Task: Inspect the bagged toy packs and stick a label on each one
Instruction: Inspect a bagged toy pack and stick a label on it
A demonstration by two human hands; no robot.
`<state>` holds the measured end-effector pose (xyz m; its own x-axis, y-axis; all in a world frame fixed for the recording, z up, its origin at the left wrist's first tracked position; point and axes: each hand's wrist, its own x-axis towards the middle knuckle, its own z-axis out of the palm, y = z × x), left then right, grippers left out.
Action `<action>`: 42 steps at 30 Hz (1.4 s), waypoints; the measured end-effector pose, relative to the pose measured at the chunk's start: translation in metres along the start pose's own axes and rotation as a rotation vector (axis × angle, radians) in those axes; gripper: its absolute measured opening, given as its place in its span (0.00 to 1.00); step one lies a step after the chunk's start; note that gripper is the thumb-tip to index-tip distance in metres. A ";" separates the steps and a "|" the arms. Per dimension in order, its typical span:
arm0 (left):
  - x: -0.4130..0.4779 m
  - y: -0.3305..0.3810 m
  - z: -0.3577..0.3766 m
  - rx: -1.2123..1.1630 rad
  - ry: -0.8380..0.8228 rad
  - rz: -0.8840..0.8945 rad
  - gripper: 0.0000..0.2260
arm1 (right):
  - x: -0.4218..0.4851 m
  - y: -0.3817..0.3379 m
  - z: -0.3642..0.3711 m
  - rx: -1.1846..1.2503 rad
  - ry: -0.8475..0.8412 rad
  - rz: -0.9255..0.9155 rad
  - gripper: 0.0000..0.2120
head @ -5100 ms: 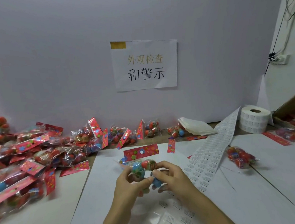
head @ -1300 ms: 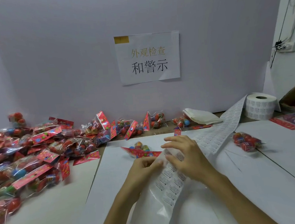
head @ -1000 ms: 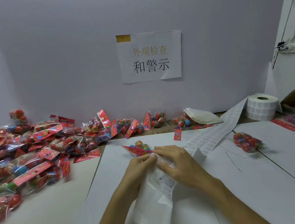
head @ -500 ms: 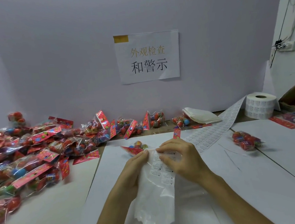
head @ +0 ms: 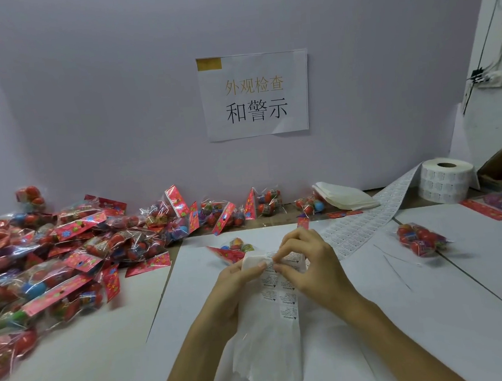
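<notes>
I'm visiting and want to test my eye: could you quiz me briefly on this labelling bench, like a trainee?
1. True or false: the left hand and right hand both hold the label strip.
2. Where does the label roll stand? A far right, B far left, C between the hands.
3. Fill in: the pile of toy packs lies on the person's ___ side.
Key: 1 true; 2 A; 3 left.

The white label strip is lifted and draped, a clear red-topped toy pack lying just behind it.
</notes>
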<state>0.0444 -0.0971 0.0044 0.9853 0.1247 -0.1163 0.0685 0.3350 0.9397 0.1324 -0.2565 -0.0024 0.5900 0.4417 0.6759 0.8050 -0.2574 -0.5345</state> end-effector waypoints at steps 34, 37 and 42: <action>-0.001 -0.004 0.001 0.129 0.000 0.153 0.09 | -0.003 -0.008 -0.006 -0.105 -0.047 -0.081 0.10; -0.001 -0.003 0.002 0.170 0.007 0.172 0.10 | -0.004 -0.008 -0.006 -0.110 -0.057 -0.066 0.09; -0.001 -0.003 0.005 0.223 0.014 0.193 0.10 | -0.005 -0.007 -0.005 -0.074 -0.055 -0.037 0.08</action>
<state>0.0438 -0.1028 0.0035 0.9813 0.1797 0.0689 -0.0862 0.0902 0.9922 0.1244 -0.2610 0.0001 0.5573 0.4983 0.6642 0.8297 -0.3018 -0.4697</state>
